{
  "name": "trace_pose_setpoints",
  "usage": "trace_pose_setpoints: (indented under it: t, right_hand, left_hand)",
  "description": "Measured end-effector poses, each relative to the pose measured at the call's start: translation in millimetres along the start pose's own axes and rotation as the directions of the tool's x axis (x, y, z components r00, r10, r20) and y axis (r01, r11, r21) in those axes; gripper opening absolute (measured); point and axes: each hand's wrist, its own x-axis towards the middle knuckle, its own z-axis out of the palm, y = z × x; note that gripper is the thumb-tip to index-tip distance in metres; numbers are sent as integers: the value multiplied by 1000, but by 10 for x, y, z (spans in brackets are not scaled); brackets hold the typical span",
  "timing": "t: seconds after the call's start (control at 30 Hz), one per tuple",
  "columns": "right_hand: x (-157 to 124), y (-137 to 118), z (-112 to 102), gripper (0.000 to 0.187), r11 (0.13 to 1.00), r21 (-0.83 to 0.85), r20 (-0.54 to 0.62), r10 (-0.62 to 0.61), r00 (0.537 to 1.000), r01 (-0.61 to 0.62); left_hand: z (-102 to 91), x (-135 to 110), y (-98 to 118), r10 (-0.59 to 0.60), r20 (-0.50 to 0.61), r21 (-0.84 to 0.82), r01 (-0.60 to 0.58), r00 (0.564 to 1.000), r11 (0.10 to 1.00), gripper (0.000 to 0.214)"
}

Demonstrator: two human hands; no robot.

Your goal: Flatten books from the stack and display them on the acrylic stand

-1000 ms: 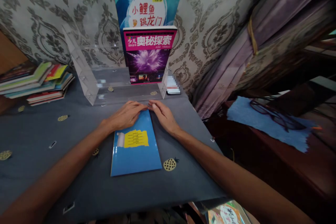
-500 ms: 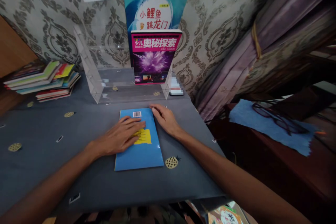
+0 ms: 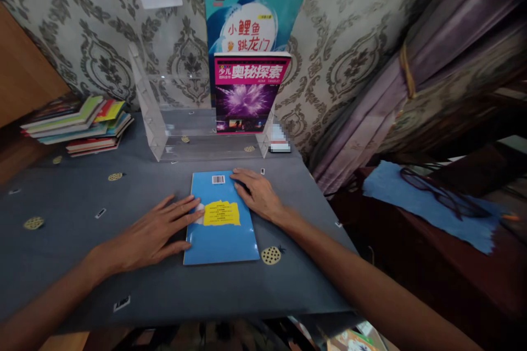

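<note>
A blue book lies flat on the table, its back cover up, with a barcode near the far edge and a yellow text patch in the middle. My left hand is at its left edge, fingers spread, the fingertips resting on the cover. At the far right corner of the book is my right hand, fingers stretched out and touching the edge. Beyond both hands stands a clear acrylic rack. In its right part a purple-and-pink book stands upright, with a teal book behind it.
Several books are stacked at the table's back left. A phone leans beside the rack's right end. Past the table's right edge hangs a purple curtain, and glasses lie on a blue cloth.
My left hand has slid left, from the middle of the blue book's cover to its left edge, uncovering the yellow patch. My right hand stays by the far right corner. The view has shifted slightly.
</note>
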Motion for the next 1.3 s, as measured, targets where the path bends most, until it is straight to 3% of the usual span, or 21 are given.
trace_pose_setpoints:
  t: [0.2,0.4,0.53,0.67,0.87,1.0,1.3]
  right_hand:
    - [-19,14,-11,33,1000,12,6,-8,1000,8]
    - [-96,44,-84,35,986,161,-11,51,999,-48]
    - [-110,95,-93,37,943,302,-21,155,988,-141]
    - [-93,145,-74,45,872,437,7,240,971,-219]
    - [-93,177,-47,51,871,441,-11,247,969,-217]
    - [-92,175,-44,51,891,413,-14,210,978,-186]
    - [-95,105,-60,52,924,328,-20,213,977,-195]
  left_hand:
    - [149,-4,9,-87,-51,-5,87,995,996,48]
    - [132,102,35,-54,-154,28,58,987,998,39]
    - [85,400,38,-38,-165,36,45,986,998,37]
    - [159,813,-16,-11,-153,-5,10,988,1000,39]
    - [293,1237,-47,-10,-55,12,11,998,1000,43]
    - [300,1239,11,35,-60,2,-35,998,999,45]
    - [300,938,315,173,-67,-61,-178,983,982,41]
